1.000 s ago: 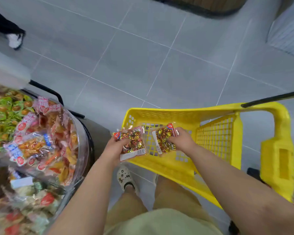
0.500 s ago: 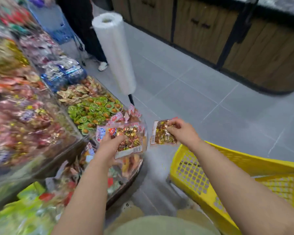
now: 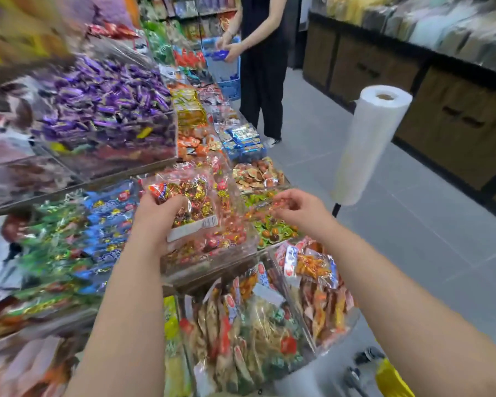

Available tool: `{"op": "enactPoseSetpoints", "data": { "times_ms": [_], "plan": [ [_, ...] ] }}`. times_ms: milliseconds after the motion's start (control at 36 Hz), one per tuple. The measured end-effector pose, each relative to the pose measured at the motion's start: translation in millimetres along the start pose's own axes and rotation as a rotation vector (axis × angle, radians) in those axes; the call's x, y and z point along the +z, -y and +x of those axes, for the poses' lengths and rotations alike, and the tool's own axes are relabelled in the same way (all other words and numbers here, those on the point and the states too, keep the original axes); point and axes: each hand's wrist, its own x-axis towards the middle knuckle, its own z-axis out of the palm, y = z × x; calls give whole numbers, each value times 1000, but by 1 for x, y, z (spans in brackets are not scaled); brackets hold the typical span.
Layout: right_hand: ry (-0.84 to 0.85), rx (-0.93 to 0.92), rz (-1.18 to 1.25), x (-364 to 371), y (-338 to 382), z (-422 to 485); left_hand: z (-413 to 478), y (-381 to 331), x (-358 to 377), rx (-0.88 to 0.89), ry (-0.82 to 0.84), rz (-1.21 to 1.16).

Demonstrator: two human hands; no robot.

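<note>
Holding a candy packet (image 3: 189, 207) above a clear bin (image 3: 209, 269) of red sweets on the shelf, the left hand (image 3: 155, 222) has its fingers curled round the packet's left side, and the white barcode label faces up. The right hand (image 3: 301, 213) is near it, over the green sweets (image 3: 272, 230). Its fingers (image 3: 287, 200) are bent together at a second packet (image 3: 262, 209), which is blurred, so I cannot tell if they pinch it or only touch it. A roll of plastic bags (image 3: 370, 144) stands upright to the right. Another person (image 3: 264, 67) stands further along the aisle.
</note>
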Motion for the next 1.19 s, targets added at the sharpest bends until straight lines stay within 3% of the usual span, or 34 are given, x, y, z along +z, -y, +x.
{"op": "enactPoseSetpoints", "data": {
  "times_ms": [194,417,611,806,1194],
  "plan": [
    [-81,-226,-307,45,38,59,34,-5,-44,-8,-67,-151],
    [-20,-127,-715,91,70,105,61,-6,-61,-24,-83,-222],
    [52,-44,-764,125,99,130,82,-4,-69,-10,-77,-244],
    [31,168,-877,123,64,141,95,4,-68,-26,-27,-243],
    [235,-255,-1180,145,13,127,99,11,-51,-47,16,-169]
  ]
}}
